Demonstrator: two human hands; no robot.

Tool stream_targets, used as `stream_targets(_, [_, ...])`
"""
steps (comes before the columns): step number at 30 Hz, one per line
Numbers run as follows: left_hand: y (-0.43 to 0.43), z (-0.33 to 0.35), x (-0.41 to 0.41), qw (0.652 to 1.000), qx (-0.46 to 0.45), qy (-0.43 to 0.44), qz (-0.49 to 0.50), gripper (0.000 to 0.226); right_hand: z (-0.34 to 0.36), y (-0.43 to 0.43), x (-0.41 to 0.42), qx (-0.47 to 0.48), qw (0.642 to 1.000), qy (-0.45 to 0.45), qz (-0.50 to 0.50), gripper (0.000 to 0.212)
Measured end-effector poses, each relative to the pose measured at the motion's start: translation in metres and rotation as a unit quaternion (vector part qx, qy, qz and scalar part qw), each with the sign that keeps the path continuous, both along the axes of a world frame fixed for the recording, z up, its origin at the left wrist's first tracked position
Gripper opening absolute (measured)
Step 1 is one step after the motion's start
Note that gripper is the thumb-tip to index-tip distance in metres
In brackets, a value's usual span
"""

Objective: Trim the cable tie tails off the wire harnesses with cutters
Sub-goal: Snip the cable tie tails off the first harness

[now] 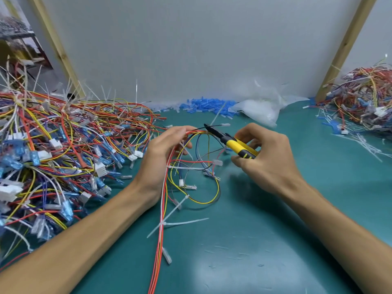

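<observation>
Left hand: fingers curled round a harness, lifting its top above the surface.
Right hand: grips the yellow-handled cutters, whose black tip meets the wires beside the left fingertips.
Harness: loops lie between the hands; uncut ties stick out lower down.
Left pile: tangled harnesses.
Right pile: more harnesses, far right.
</observation>
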State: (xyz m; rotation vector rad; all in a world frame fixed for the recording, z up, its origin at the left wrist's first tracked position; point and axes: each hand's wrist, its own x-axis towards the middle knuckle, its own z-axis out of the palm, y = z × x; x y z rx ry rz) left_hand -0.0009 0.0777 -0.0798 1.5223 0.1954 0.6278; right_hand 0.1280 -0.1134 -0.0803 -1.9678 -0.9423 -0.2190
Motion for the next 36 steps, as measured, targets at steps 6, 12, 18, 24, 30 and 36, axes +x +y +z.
stream_targets(6, [-0.001,-0.001,0.001,0.999,-0.008,-0.016,0.034,0.023,-0.003,0.001,0.000,0.005,1.000,0.021,0.004,0.032])
stream_targets(12, [0.000,0.005,0.000,0.991,-0.119,-0.063,-0.025,0.029,-0.005,0.004,0.004,0.039,0.995,0.088,-0.009,0.032])
stream_targets(18, [0.006,0.002,-0.002,0.992,-0.105,-0.067,-0.035,0.026,-0.004,0.003,0.003,0.048,0.994,0.097,-0.006,0.032])
stream_targets(24, [0.009,-0.003,0.006,0.990,0.125,0.061,0.034,0.022,-0.006,0.005,-0.002,0.052,0.996,0.077,-0.006,0.032])
stream_targets(30, [0.008,-0.006,0.010,0.981,0.169,0.083,0.055,0.016,-0.015,0.013,-0.010,0.096,0.991,0.090,-0.003,0.034])
stream_targets(36, [0.006,-0.009,0.007,0.967,0.232,0.092,0.057,0.020,-0.015,-0.014,0.004,-0.012,0.998,-0.048,0.029,0.044])
